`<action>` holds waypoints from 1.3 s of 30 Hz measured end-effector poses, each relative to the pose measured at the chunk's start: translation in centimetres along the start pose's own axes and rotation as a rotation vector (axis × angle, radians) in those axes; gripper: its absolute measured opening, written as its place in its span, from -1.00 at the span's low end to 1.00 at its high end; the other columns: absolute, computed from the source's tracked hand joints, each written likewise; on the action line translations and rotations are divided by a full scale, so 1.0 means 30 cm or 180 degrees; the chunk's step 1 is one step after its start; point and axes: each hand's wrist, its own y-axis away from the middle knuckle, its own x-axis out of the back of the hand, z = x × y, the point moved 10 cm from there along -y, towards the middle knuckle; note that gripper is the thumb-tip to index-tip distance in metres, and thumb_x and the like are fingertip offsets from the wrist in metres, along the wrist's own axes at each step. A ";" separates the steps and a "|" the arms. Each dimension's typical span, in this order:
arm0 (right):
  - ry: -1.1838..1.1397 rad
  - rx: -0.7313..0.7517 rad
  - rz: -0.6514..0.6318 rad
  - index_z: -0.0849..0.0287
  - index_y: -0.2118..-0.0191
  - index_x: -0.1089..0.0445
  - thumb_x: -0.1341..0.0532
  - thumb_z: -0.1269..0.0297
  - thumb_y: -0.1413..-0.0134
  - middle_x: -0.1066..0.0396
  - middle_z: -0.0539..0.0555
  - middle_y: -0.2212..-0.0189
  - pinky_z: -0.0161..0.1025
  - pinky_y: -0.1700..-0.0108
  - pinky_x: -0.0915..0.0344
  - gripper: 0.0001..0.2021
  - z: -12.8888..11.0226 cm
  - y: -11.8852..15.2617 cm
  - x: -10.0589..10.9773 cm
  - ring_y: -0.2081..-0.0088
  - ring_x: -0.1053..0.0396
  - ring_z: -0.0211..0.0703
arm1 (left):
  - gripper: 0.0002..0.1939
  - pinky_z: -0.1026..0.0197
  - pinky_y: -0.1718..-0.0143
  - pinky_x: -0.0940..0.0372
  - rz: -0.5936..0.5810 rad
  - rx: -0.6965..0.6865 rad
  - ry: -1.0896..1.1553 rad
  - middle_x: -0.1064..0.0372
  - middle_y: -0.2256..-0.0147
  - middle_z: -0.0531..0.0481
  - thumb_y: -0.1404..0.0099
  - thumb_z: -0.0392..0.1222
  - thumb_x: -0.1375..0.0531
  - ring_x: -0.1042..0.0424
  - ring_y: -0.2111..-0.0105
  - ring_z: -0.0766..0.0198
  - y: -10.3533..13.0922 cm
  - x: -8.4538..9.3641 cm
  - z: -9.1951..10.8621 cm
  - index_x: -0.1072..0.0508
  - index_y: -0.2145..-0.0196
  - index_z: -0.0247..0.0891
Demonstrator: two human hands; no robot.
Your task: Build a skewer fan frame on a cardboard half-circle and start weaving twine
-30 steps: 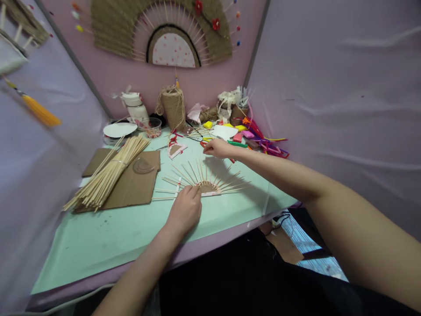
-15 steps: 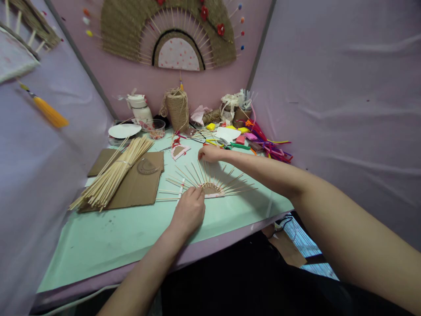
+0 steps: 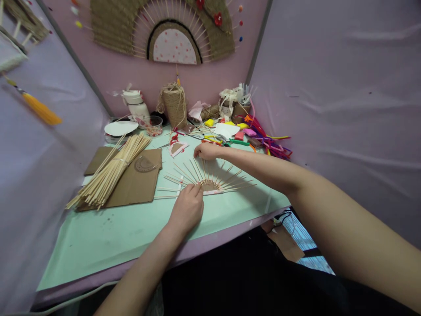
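Person sits at a pale green table (image 3: 115, 241), both arms reaching over it. Main piece: a half-round cardboard base (image 3: 210, 186) w/ a pink-&-white edge, lying flat nr the table's front, mid. Thin sticks (image 3: 232, 178) radiate from it fan-wise, L side, far side & R side. A narrow white strip (image 3: 180, 185) crosses some of the L sticks.

L hand (image 3: 187, 206) is down at the base's L end, back of hand up, fingers bent, tips on or by the inner stick ends; can't tell if they grip or just press. R hand (image 3: 206, 152) is beyond the base, at the outer tip of a far-side stick; thumb & fingers drawn in close, but can't tell if they pinch it.

Just beyond R hand: pliers w/ green handles (image 3: 239, 142). Nr its fingers, to the L, a small pink-edged cardboard piece (image 3: 177, 149). Far L, a tied stick bundle (image 3: 113, 175) lies across a brown cardboard sheet (image 3: 141, 188), clear protractor (image 3: 144, 164) beside it. At the back: white bottle (image 3: 136, 105), clear tub (image 3: 154, 127), twine cone (image 3: 173, 105). Bright pipe cleaners (image 3: 278, 147) heaped back R. Big finished-looking fan (image 3: 115, 26) hangs on the pink wall (image 3: 131, 74) above.
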 end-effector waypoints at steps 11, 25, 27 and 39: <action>0.0228 0.0578 0.0417 0.09 0.05 -0.51 -0.07 0.49 -0.15 -0.47 0.10 -0.01 -0.09 0.01 0.00 -0.64 -0.046 0.217 0.043 -0.09 -0.22 0.02 | -0.71 -0.01 0.11 -0.33 -0.0125 0.0056 0.0032 -0.45 0.13 -0.26 -0.27 -0.44 -0.03 -0.31 0.13 0.03 0.003 -0.007 -0.004 -0.48 0.14 -0.43; 0.1127 0.1841 0.0675 0.15 0.09 -0.49 -0.17 0.21 -0.25 -0.50 0.16 0.17 -0.08 0.14 0.13 -0.78 -0.168 0.442 -0.086 0.06 -0.21 0.00 | -0.68 0.04 0.11 -0.31 -0.0452 0.0248 -0.0241 -0.44 0.12 -0.27 -0.33 -0.42 0.02 -0.35 0.14 0.04 -0.012 -0.013 0.019 -0.42 0.04 -0.46; 0.1195 0.1875 0.0746 0.14 0.09 -0.48 -0.15 0.10 -0.27 -0.51 0.16 0.20 -0.07 0.13 0.13 -0.72 -0.175 0.452 -0.084 0.07 -0.21 0.01 | -0.66 0.04 0.09 -0.31 -0.0489 0.0315 -0.0293 -0.44 0.11 -0.28 -0.34 -0.40 0.03 -0.37 0.13 0.05 -0.015 -0.018 0.025 -0.39 0.00 -0.47; 0.1473 0.1840 0.0493 0.21 0.11 -0.48 -0.12 0.13 -0.30 -0.50 0.23 0.21 -0.07 0.15 0.11 -0.72 -0.210 0.471 -0.101 0.04 -0.21 0.09 | -0.74 -0.04 0.03 -0.28 -0.0504 0.0851 -0.0015 -0.40 0.03 -0.36 -0.35 -0.29 -0.03 -0.36 0.02 -0.03 -0.019 -0.012 0.037 -0.37 0.07 -0.45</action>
